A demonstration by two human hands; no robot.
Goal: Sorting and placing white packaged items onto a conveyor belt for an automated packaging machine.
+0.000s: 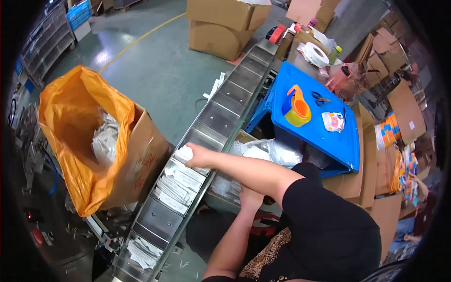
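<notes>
My right hand [199,156] reaches across to a metal conveyor [215,116] divided into compartments. Its fingers are closed on a small white packet [183,152], held over one of the compartments. Just below it, a bunch of thin white packets with printing [176,189] fills the compartments. My left hand [250,197] is under my right forearm, beside a box holding clear plastic bags and white packets [256,151]; its fingers are hidden. Farther down the belt, another compartment holds a small pile of white packets [143,253].
Left of the conveyor stands a carton with an orange liner bag [123,105] containing white material. A blue plastic lid [322,136] on the right carries a yellow and orange tape dispenser [298,110], scissors [320,98] and a small white pack [332,121]. A large carton [218,37] stands beyond.
</notes>
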